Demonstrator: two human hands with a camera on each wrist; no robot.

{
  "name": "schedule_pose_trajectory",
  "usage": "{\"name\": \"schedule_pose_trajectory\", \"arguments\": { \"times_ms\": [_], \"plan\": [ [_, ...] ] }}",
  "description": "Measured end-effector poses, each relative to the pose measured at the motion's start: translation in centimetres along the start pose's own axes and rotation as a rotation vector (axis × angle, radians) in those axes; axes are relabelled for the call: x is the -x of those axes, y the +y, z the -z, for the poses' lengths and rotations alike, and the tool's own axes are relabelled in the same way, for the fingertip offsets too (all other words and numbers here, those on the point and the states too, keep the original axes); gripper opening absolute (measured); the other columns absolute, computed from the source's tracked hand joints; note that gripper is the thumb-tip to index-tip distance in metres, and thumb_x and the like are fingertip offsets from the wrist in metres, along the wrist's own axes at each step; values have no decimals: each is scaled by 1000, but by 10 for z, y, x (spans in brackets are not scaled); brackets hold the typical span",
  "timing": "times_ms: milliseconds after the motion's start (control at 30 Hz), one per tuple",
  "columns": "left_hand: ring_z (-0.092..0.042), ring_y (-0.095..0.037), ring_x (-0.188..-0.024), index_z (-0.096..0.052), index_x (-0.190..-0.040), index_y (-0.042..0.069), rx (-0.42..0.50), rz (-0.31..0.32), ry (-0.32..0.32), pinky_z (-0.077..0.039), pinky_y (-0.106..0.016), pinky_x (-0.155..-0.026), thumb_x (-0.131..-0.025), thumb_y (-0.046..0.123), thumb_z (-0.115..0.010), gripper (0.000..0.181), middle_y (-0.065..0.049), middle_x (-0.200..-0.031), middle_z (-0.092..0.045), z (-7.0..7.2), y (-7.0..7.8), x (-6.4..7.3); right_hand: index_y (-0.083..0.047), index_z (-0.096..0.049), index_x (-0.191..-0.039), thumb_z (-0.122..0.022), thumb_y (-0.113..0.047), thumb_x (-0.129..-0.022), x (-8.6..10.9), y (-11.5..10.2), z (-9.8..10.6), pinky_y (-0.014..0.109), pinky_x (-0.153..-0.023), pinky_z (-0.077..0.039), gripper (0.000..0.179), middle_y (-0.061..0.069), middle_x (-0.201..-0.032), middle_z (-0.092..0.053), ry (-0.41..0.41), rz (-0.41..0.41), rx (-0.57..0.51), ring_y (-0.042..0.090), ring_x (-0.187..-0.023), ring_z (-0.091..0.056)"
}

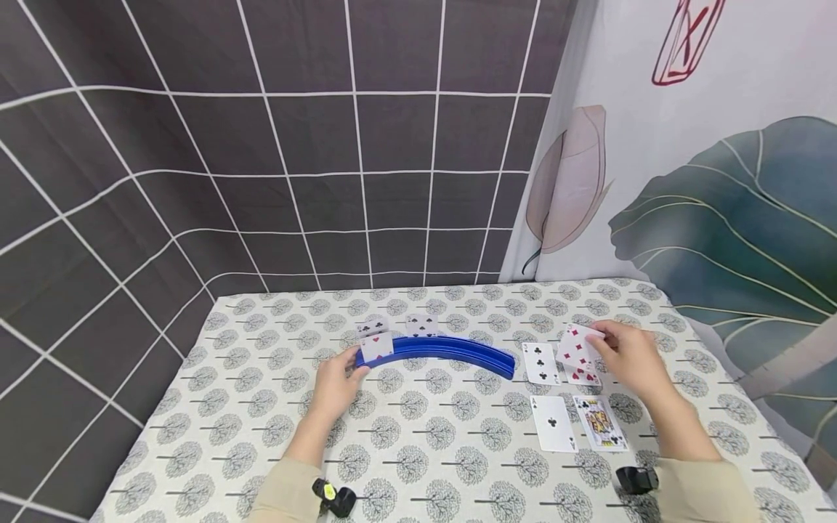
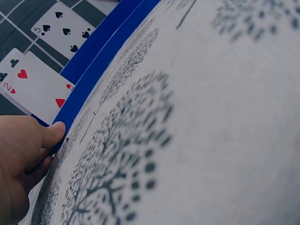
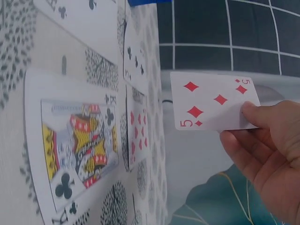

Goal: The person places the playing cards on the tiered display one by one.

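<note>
A curved blue card holder lies on the table, and my left hand grips its left end between thumb and fingers. Upright in that holder stand a two of hearts, a clubs card partly hidden behind it, and a five of spades. To the right, my right hand pinches a five of diamonds by one edge, raised off the table. Below it lies a hearts card, partly covered in the head view.
Face up at the right lie a clubs card, an ace of clubs and a king of clubs. A tree-patterned cloth covers the table. Behind hang a dark gridded curtain and a white leaf-printed one.
</note>
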State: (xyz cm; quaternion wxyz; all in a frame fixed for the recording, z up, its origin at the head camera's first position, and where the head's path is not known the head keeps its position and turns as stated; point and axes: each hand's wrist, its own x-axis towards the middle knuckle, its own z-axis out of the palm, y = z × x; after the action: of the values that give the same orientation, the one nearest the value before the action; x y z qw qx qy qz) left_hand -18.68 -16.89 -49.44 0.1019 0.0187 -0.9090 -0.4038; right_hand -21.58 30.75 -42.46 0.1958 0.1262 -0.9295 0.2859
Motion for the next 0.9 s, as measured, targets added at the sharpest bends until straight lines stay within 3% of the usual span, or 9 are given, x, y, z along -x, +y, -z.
{"name": "schedule_pose_trajectory", "arguments": {
  "times_ms": [100,233,567,900],
  "plan": [
    [-65,-41,-115,-56,-138,-5,-7,-3,3,-50,-54,-105,-90,11,-76,54,-26,-124,-67,0,1,0,8,-71,-107,-74,-2,-91,-1,-3,-3,49,-80,-45,20,22,-81,-73,7,2,-17,34,-70,-71],
    [-65,-41,-115,-56,-138,-5,-9,5,-5,-50,-53,-104,-90,12,-75,54,-26,-125,-66,0,1,0,8,-71,-106,-74,-1,-90,-3,-7,-6,44,-61,-60,18,25,-86,-73,20,27,-25,35,-72,-72],
    [-65,-42,-115,-55,-139,-5,-6,2,-10,-50,-54,-105,-91,13,-74,54,-26,-125,-66,1,0,0,7,-72,-108,-74,-3,-91,-4,-19,-13,51,-65,-61,20,24,-88,-74,18,57,-40,37,-73,-73],
    [-65,-41,-115,-55,-140,-4,2,3,-12,-51,-53,-103,-91,13,-75,55,-26,-126,-66,1,-1,-1,9,-73,-104,-75,1,-88,-10,-24,-20,49,-64,-62,18,26,-90,-74,50,103,-59,37,-73,-73]
  ]
}}
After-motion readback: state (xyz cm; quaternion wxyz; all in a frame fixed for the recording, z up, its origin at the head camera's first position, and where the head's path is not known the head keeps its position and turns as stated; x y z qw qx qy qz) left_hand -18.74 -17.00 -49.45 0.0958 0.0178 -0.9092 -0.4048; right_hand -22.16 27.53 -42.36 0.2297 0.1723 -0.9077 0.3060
